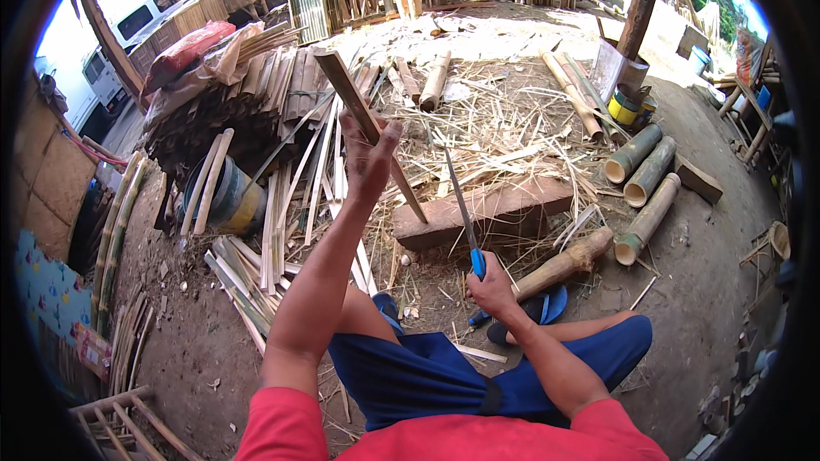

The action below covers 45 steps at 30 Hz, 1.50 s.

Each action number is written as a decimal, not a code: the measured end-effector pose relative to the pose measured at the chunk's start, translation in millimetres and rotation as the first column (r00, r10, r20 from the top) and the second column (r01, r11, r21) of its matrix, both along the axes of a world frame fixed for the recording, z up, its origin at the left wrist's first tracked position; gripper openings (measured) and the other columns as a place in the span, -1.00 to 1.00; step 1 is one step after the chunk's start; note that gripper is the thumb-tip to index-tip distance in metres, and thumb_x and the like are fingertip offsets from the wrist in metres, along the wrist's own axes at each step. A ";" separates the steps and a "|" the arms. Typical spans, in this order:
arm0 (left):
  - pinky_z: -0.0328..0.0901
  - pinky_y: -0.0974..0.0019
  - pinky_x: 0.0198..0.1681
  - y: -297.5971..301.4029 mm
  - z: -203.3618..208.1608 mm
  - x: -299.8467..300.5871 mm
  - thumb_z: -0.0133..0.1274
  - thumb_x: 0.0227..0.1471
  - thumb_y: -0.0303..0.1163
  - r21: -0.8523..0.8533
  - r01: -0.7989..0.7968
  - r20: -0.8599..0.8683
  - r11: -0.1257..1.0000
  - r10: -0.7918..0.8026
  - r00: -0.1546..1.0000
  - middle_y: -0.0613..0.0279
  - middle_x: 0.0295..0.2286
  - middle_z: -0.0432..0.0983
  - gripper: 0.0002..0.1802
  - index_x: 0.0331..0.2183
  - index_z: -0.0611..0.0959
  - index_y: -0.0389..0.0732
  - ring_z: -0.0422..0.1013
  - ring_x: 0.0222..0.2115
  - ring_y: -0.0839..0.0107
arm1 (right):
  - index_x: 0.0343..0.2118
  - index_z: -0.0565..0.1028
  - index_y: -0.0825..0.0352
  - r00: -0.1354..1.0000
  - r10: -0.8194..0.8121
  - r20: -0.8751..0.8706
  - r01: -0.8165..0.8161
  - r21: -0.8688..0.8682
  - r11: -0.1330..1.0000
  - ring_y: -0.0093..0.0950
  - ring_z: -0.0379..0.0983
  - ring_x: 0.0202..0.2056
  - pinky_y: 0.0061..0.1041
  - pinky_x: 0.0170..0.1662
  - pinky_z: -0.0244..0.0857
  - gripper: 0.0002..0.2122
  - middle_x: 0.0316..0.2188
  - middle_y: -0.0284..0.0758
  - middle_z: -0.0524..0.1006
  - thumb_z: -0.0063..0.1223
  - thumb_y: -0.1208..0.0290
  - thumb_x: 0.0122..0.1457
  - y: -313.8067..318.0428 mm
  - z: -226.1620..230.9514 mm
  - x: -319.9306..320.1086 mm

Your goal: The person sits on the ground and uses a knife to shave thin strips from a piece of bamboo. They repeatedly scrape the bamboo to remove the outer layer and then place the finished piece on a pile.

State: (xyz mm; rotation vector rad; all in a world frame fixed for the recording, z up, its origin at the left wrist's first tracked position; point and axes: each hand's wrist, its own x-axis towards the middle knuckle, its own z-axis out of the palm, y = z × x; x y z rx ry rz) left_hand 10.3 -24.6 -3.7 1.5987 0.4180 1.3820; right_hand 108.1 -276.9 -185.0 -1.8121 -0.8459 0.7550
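Note:
My left hand (367, 154) is closed round a flat bamboo slat (348, 90), held tilted. The slat's lower end meets the top of a thick wooden block (487, 209) on the ground. In my right hand (495, 283) is a long-bladed knife (465, 213) with a blue handle, its blade pointing up and away from me. The blade stands apart from the slat, to its right. Just right of the knife hand, a bamboo pole (559, 265) lies at a slant near my foot in a blue slipper (553, 303).
Shavings and strips (504, 119) litter the ground beyond the block. Cut bamboo tubes (649, 218) lie at the right, near a wooden post (641, 8). On the left are a bucket (226, 196), loose slats (278, 222) and a large stack of split bamboo (213, 124).

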 end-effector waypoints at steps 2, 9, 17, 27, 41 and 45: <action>0.28 0.40 -0.29 -2.7 37.1 -1.0 0.22 0.09 -0.35 0.084 -0.078 0.098 0.993 0.070 0.993 0.36 -0.39 0.30 -0.58 -0.19 0.29 -0.12 0.28 -0.41 0.59 | 0.13 0.24 0.39 0.996 0.074 0.051 -0.078 0.081 0.994 -0.53 0.51 -0.55 -0.46 -0.49 0.41 -0.59 -0.51 -0.32 0.46 0.03 0.43 0.27 0.9 30.4 -4.5; 0.21 0.46 -0.35 -23.4 113.7 -19.7 -0.12 0.12 -0.45 0.217 -0.293 0.185 0.931 0.255 0.949 0.31 -0.40 0.33 -0.73 -0.11 0.43 -0.25 0.20 -0.46 0.60 | 0.23 0.15 0.35 0.927 0.199 0.317 -0.283 0.246 0.927 -0.40 0.51 -0.51 -0.34 -0.42 0.38 -0.54 -0.51 -0.23 0.46 -0.05 0.46 0.31 6.6 165.8 -7.0; 0.13 0.04 0.22 -42.7 113.6 16.0 -0.25 -0.07 -0.57 0.472 -0.558 0.385 0.683 0.409 0.827 0.00 -0.04 0.24 -0.52 -0.02 0.36 -0.33 0.21 0.05 0.15 | -0.05 0.23 0.34 0.841 0.232 0.490 -0.291 0.047 0.956 0.11 0.47 -0.44 0.00 -0.39 0.26 -0.76 -0.57 0.03 0.47 -0.08 0.48 0.27 44.6 230.3 -20.1; 0.09 0.04 0.18 -34.5 125.1 30.2 -0.23 -0.08 -0.57 0.512 -0.583 0.382 0.631 0.442 0.812 -0.01 -0.05 0.27 -0.53 -0.04 0.38 -0.31 0.23 0.01 0.15 | -0.09 0.23 0.40 0.858 0.184 0.479 -0.279 0.136 0.951 0.10 0.50 -0.44 0.02 -0.37 0.30 -0.74 -0.51 0.07 0.52 -0.06 0.38 0.27 47.8 243.3 -9.6; 0.06 0.51 -0.50 -16.6 108.4 22.0 -0.08 0.29 -0.23 0.090 -0.265 0.295 0.960 0.228 0.928 0.40 -0.50 0.31 -0.65 0.00 0.41 -0.24 0.15 -0.55 0.70 | -0.10 0.25 0.41 0.787 0.433 0.440 -0.311 -0.323 0.894 0.11 0.52 -0.32 0.04 -0.20 0.36 -0.72 -0.45 0.09 0.55 -0.08 0.32 0.29 88.4 149.1 3.1; 0.04 0.57 -0.55 -17.5 100.3 17.8 0.28 0.07 -0.30 0.229 -0.344 0.311 0.911 0.266 0.912 0.53 -0.55 0.24 -0.49 -0.01 0.42 -0.19 0.14 -0.58 0.75 | -0.11 0.26 0.41 0.825 0.366 0.431 -0.370 -0.078 0.926 0.11 0.52 -0.34 0.07 -0.22 0.34 -0.73 -0.45 0.07 0.56 -0.08 0.30 0.30 91.6 148.6 10.6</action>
